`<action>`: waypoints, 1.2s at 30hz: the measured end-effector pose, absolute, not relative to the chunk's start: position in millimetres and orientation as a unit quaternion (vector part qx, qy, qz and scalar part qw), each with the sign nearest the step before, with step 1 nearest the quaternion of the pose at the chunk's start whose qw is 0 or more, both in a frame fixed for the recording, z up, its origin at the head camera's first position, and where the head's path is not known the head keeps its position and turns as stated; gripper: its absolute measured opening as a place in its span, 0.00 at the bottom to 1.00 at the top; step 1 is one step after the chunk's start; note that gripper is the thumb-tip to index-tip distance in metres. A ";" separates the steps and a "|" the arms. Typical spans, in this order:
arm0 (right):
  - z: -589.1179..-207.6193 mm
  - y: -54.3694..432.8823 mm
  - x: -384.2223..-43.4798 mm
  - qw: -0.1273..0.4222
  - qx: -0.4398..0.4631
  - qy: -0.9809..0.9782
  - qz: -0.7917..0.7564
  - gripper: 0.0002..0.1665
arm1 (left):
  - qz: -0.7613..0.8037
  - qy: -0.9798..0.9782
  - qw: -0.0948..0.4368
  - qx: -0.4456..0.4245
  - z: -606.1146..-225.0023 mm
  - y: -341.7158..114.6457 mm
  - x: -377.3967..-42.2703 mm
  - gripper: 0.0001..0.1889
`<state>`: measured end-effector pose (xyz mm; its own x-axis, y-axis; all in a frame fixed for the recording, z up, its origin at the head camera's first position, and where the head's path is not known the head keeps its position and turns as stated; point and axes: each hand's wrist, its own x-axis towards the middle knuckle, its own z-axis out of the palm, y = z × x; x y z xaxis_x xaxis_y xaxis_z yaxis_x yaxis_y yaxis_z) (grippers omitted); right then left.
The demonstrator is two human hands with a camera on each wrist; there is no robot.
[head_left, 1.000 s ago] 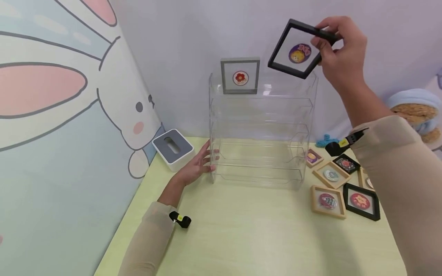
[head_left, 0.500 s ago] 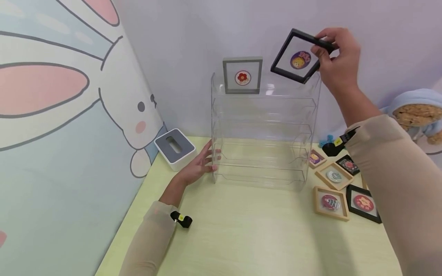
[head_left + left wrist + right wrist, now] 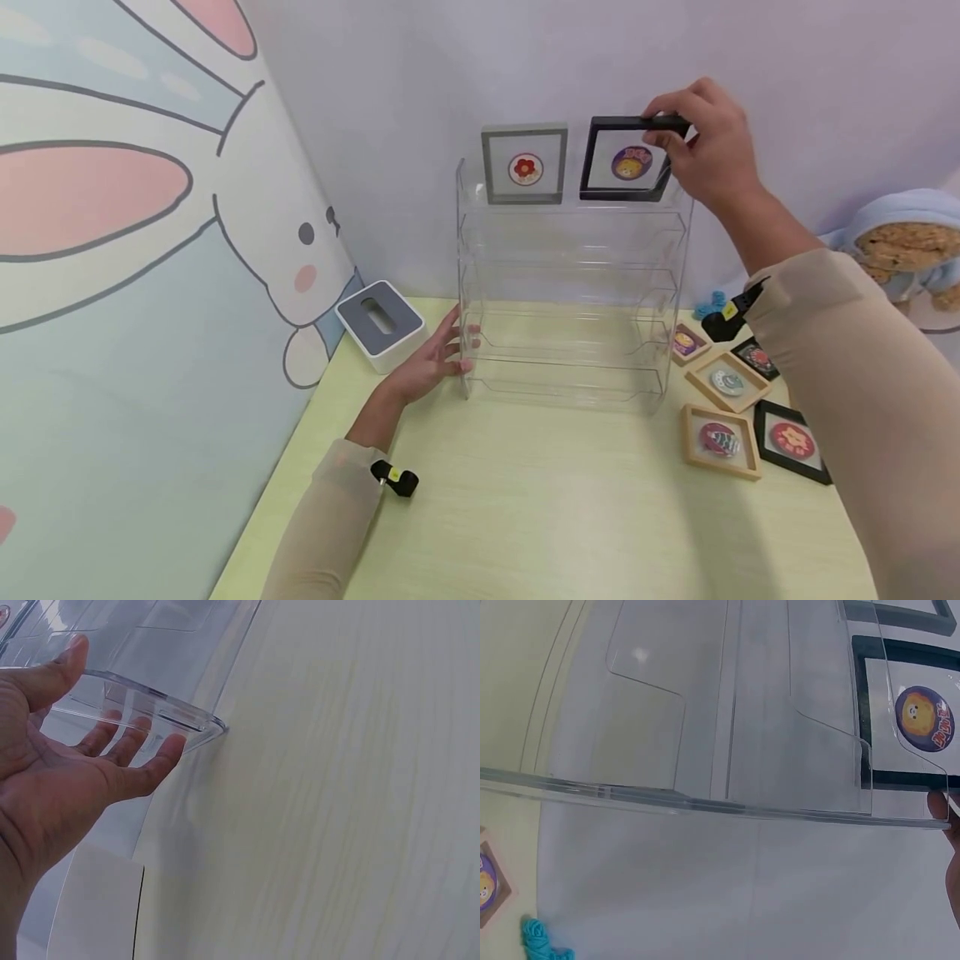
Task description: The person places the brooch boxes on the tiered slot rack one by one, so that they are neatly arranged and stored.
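Observation:
My right hand (image 3: 708, 146) pinches the top edge, near the right corner, of a black display frame (image 3: 626, 198) with a purple round bear badge. The frame stands nearly upright at the top tier of a clear acrylic rack (image 3: 570, 364), right of a grey frame (image 3: 523, 200) with a red flower badge. In the right wrist view the black frame (image 3: 861, 712) shows behind the rack's clear side, with a fingertip at its corner. My left hand (image 3: 420, 367) touches the rack's lower left side; in the left wrist view its fingers (image 3: 154, 776) are spread and loosely extended along the clear panel.
Several framed badges lie on the table's right, among them a wooden frame (image 3: 722, 472) and a black one (image 3: 793, 477). A white box with a grey slotted lid (image 3: 378, 321) stands left of the rack. Behind are a blue item (image 3: 708, 305) and a plush bear (image 3: 903, 250).
My right hand has moved down and left with the black frame, which has turned from tilted to nearly level at the top tier. The left hand stays at the rack's side.

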<state>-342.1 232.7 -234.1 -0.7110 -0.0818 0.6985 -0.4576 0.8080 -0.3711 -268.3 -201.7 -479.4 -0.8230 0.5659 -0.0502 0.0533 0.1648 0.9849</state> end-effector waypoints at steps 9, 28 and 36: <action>-231.4 229.8 -339.7 0.304 0.141 -0.909 0.246 0.20 | 0.613 0.731 0.209 0.218 -480.0 -201.3 -268.2 0.58; -226.7 242.7 -329.6 0.272 0.160 -0.920 0.230 0.35 | 0.613 0.733 0.211 0.209 -479.7 -200.9 -271.3 0.59; -230.9 268.1 -317.1 0.322 0.177 -0.905 0.215 0.38 | 0.608 0.738 0.207 0.209 -480.4 -201.1 -273.8 0.59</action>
